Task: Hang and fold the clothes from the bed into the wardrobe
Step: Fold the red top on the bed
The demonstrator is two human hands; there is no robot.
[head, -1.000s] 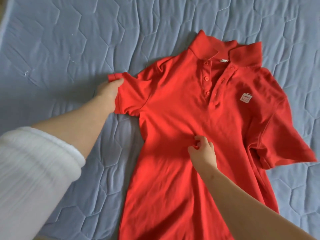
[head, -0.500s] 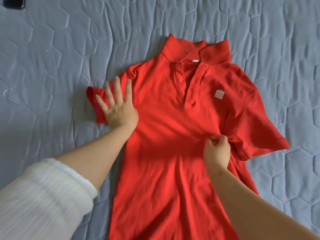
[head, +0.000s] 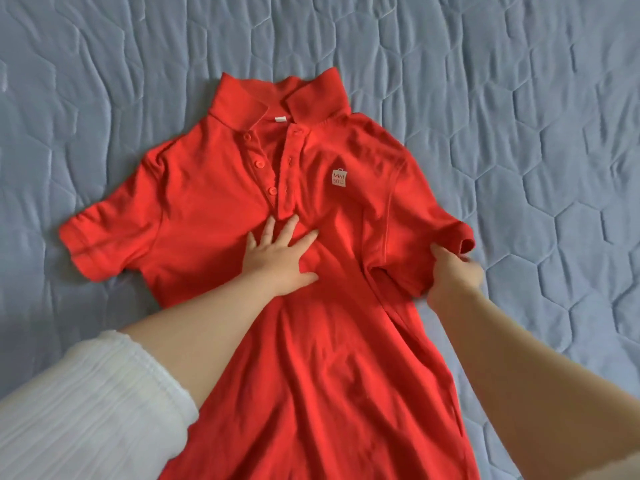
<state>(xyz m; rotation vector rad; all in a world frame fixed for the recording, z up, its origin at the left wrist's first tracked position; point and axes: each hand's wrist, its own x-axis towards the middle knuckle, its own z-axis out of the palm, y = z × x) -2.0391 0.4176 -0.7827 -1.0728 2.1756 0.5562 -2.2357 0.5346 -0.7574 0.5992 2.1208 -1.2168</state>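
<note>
1. Watching the feed from my end: the red polo shirt (head: pixel 214 188) lies face up on the bed (head: pixel 104 81). Its collar (head: pixel 277 98) is at the far end and the hem runs out of the bottom of the view.
2. The left hand (head: pixel 277 258) lies flat on the shirt's chest, just below the button placket (head: pixel 277 174). The fingers are spread, so that grip is apart and it's pinning the cloth, not holding it.
3. The right hand (head: pixel 453 275) is at the logo-side sleeve (head: pixel 433 233). Its fingers are curled round the sleeve's edge, so that grip is clamped on the fabric. That sleeve looks bunched and a bit lifted.
4. The other sleeve (head: pixel 104 244) lies flat, out to the opposite side of the shirt from the logo patch (head: pixel 339 177).
5. My read on progress is that it's early days. The shirt is spread out and roughly smoothed, but I can't see a single fold in it yet.
6. What's left, I'd say:
   - bringing the sleeves in;
   - folding the body;
   - getting it into the wardrobe, which isn't in view.
7. Only this one shirt shows, so I can't tell if more clothes are waiting.
</note>
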